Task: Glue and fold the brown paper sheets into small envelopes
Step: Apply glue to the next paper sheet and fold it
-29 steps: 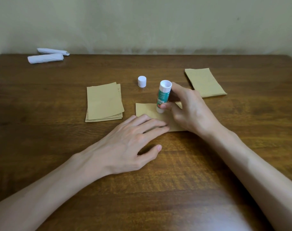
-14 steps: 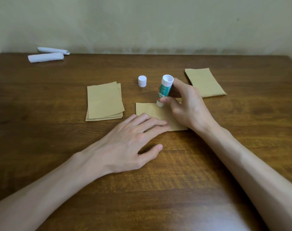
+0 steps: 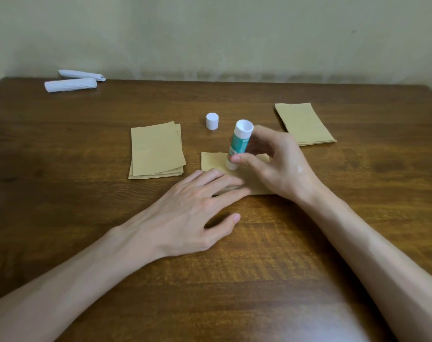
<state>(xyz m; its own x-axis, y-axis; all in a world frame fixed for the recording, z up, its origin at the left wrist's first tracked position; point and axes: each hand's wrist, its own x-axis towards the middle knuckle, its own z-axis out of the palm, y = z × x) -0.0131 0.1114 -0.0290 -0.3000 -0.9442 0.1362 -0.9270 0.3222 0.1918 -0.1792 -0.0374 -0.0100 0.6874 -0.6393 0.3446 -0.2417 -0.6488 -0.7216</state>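
The left hand [image 3: 185, 206] lies flat on the bench [image 3: 259, 267], its straight fingers [image 3: 217, 178] pressing the brown sheet's [image 3: 213, 161] near edge. The right hand [image 3: 279, 166] clamps thumb and fingers on the glue stick [image 3: 238, 144], which stands tip-down on the sheet just beyond the left fingertips.

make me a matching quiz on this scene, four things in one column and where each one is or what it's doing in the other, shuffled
Things
1. glue stick
2. white cap
3. left hand
4. white paper rolls

Places or states
A. lying at the far left corner of the table
B. resting flat on the brown sheet
C. gripped in the right hand, tip down on the brown sheet
D. standing alone on the table beyond the brown sheet

Pairs: 1-C, 2-D, 3-B, 4-A
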